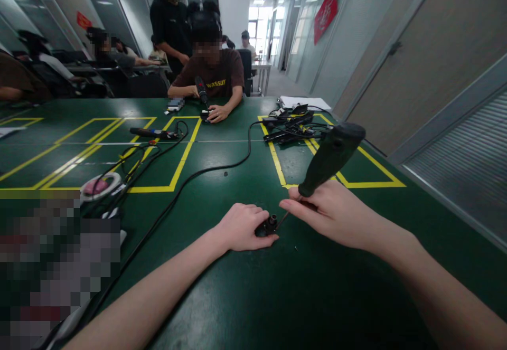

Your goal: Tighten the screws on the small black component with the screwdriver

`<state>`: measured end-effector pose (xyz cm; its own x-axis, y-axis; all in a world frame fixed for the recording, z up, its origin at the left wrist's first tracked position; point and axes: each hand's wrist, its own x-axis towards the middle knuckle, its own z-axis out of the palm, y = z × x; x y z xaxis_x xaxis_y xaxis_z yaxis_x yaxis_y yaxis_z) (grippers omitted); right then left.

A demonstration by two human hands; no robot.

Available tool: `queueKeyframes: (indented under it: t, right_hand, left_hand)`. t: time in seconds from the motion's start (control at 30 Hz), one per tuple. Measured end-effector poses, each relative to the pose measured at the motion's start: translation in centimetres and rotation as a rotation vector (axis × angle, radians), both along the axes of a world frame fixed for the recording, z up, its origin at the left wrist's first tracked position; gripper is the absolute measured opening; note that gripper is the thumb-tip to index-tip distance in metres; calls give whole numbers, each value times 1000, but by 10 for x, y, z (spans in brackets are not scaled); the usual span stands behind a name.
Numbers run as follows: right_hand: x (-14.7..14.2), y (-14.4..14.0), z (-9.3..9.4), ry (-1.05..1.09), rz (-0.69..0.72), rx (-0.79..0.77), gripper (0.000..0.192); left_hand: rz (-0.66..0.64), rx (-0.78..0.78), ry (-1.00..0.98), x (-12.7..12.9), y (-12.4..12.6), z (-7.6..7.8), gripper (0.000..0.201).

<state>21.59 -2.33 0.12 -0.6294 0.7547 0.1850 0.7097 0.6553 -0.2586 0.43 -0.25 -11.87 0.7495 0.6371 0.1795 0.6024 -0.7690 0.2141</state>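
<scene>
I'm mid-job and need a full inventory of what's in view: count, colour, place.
Screwdriver: one, dark, centre right
Black part: one, black, by the screwdriver's tip
Tiny piece: one, pale, right foreground of the black part
Table: one, green, foreground
Tape outlines: several, yellow, on the table
Long cable: one, black, across the table
Device pile: uncountable, black, far right
White sheet: at least one, white, behind the pile
Corded tool: one, mostly black, far left
Tape roll: one, white, left
Co-worker: one, brown shirt, opposite
Other people: several, background
Left hand: one, bare, holding the black part
Right hand: one, bare, holding the screwdriver
</scene>
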Motion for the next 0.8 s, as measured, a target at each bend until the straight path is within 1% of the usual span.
queueKeyframes:
  t: [0.07, 0.13, 0.33, 0.5, 0.8]
  right_hand:
    - [1, 0, -1, 1, 7, 56, 51]
    - [2, 0, -2, -3, 7, 75, 52]
    - [-1, -1, -1, -3, -28, 54, 43]
    - [-2, -1, -2, 24, -27, 56, 40]
    - [0, -1, 1, 75, -92, -93, 38]
  left_hand:
    - [-3, 2, 5, 0, 0, 1, 39]
    - [-8, 4, 14, 0, 0, 1, 38]
    - [-4, 4, 16, 0, -1, 3, 38]
    - [-8, 13, 20, 0, 0, 1, 39]
    - [2, 17, 23, 0, 0, 1, 40]
